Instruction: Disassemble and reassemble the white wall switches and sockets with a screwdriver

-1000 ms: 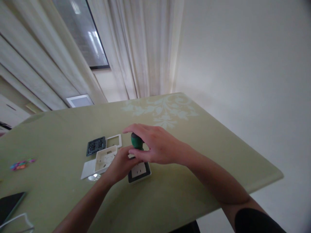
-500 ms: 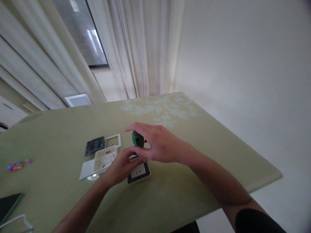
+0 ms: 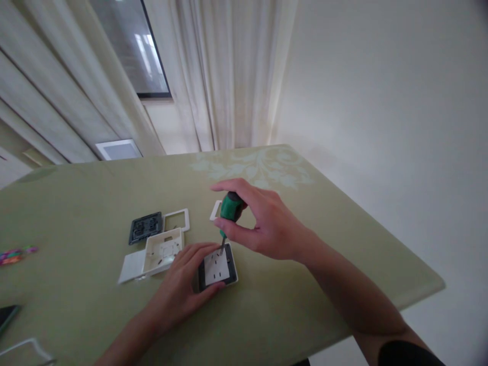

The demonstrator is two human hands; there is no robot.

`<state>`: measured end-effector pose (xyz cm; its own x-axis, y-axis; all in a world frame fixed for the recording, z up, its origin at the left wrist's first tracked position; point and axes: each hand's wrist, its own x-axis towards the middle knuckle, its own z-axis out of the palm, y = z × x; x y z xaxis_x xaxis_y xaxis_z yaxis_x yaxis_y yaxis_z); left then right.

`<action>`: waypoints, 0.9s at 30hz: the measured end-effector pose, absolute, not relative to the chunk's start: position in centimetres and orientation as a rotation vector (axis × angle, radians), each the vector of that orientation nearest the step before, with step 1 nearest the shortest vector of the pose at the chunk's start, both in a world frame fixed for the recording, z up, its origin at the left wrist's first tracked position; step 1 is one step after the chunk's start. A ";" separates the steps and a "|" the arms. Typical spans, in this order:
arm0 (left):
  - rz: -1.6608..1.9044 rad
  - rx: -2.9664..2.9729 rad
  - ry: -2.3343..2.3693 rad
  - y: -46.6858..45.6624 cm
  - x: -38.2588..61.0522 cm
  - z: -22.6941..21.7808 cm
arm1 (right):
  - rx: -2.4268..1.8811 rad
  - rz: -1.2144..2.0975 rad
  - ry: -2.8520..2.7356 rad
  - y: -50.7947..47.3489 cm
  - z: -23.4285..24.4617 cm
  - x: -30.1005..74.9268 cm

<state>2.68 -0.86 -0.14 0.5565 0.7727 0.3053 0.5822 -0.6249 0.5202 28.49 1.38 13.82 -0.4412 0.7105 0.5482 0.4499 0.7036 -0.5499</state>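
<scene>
My right hand (image 3: 263,223) pinches the green handle of a short screwdriver (image 3: 230,209), held nearly upright. Its tip touches the far edge of a white socket plate (image 3: 216,269) with a dark frame, lying flat on the green table (image 3: 305,254). My left hand (image 3: 183,287) grips that plate from its left side, thumb along the near edge and fingers over the far-left corner.
Left of the plate lie a white back box (image 3: 162,252) on a white cover, a dark switch module (image 3: 145,227) and a white square frame (image 3: 176,220). Another white frame (image 3: 215,210) peeks out behind the screwdriver. Coloured bits (image 3: 15,253) lie at far left.
My right hand has lifted and tilted the screwdriver so its shaft shows, tip on the plate. My left hand slid down to grip the plate's left side.
</scene>
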 end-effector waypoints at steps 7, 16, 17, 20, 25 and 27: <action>0.755 2.451 1.075 -2.5 2.3 -1.7 | -0.873 0.556 -2.200 1.1 13.2 27.1; 0.763 2.301 1.073 -2.9 3.0 -1.5 | -0.893 0.554 -2.254 1.4 12.5 26.5; 0.749 2.294 1.073 -2.9 3.0 -1.5 | -0.890 0.551 -2.257 1.4 12.5 26.5; 0.728 2.268 1.042 -2.9 3.1 -1.7 | -0.896 0.536 -2.259 1.4 12.4 26.6; 0.733 2.224 1.030 -2.8 3.1 -2.0 | -0.908 0.536 -2.271 1.3 12.5 26.7; 0.734 2.228 1.035 -2.8 3.0 -2.1 | -0.887 0.538 -2.278 1.3 12.4 26.7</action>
<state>3.03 -2.75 -2.13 0.5500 0.8009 0.2366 0.4880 -0.5381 0.6872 26.66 1.33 12.45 -0.5767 0.7094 0.4052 0.4531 0.6904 -0.5639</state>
